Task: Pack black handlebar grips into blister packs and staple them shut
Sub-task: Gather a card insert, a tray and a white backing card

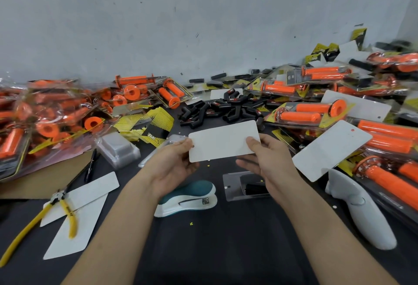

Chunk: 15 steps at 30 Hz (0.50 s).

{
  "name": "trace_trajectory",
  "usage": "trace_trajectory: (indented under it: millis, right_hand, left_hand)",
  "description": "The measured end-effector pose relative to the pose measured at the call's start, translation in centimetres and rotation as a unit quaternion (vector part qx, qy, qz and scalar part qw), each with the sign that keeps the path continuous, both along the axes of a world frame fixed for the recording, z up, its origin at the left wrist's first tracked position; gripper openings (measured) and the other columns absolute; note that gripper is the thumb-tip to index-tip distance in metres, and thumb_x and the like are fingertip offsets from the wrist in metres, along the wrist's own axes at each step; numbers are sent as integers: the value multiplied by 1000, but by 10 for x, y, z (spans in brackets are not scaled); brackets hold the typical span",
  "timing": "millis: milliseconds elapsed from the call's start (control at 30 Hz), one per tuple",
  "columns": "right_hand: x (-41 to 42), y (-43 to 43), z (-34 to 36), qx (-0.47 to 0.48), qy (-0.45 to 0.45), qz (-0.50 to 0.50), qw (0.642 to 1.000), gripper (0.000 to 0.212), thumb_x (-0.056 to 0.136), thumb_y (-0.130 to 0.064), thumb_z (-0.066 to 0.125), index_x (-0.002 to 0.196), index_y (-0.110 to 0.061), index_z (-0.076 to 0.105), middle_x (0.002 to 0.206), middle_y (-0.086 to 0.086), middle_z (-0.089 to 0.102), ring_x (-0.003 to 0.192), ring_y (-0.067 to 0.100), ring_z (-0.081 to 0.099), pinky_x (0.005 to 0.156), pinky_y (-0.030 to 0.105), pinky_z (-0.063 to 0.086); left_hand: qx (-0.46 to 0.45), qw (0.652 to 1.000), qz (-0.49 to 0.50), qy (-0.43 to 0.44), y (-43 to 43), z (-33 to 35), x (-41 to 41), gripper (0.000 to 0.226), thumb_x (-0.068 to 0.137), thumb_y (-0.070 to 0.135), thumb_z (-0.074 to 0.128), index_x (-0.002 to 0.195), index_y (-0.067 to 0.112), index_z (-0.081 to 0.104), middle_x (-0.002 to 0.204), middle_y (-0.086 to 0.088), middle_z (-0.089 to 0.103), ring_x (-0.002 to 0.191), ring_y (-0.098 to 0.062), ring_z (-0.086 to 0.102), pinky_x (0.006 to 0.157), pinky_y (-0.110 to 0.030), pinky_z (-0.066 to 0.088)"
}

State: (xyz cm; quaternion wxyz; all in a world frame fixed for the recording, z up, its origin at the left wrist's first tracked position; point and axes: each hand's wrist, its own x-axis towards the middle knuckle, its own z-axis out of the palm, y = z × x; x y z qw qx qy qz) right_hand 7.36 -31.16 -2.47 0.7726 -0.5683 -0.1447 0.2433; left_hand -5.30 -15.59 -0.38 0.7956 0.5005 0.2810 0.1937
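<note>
Both hands hold a white backing card flat above the dark table. My left hand pinches its left edge and my right hand pinches its right edge. Below the right hand lies a clear blister pack with a black grip inside it. A teal and white stapler sits on the table under my left wrist. A heap of loose black handlebar grips lies beyond the card.
Packed orange grips pile up at the left, and more orange packs at the right. Yellow-handled pliers lie on white cards at the left. Empty clear blisters, another white card and a white controller surround the work spot.
</note>
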Motion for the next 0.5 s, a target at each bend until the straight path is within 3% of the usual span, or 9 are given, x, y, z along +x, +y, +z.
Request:
trace_trajectory:
  millis: [133,267,333,400,500]
  right_hand:
    - [-2,5,-2,-15,-25,1,1000,13,103,-15,54,111,-16,64,104,4,72,83,19,74,61,25,60]
    - [-6,7,-3,-32,-95,-9,995,17,103,-16,53,95,-28,62,99,-3,71,76,12,72,59,21,57]
    - [-6,7,-3,-41,-135,-21,990,19,103,-17,52,94,-31,60,102,-6,70,81,11,71,61,20,58]
    - [-4,7,-3,-41,-156,-30,986,18,103,-17,51,96,-32,59,105,-7,69,90,12,70,64,21,59]
    - [0,5,-4,-41,-167,-48,984,14,104,-18,50,101,-29,59,106,-7,68,96,14,69,66,22,59]
  left_hand:
    - [-13,1000,-4,3,3,-2,-2,22,103,10,42,116,10,59,109,-10,69,89,-21,62,70,-33,48]
    - [79,995,37,55,0,-4,2,23,104,18,44,117,8,60,99,-10,68,80,-21,64,64,-33,48]
    - [132,989,27,59,0,-7,3,21,103,18,49,116,8,61,100,-11,70,79,-20,68,71,-37,54]
    - [176,982,2,70,1,-8,2,20,102,11,50,119,10,60,111,-15,70,87,-23,69,84,-43,55]
    - [188,980,-10,68,3,-9,0,35,95,-9,46,123,10,57,120,-20,66,92,-26,65,77,-39,50]
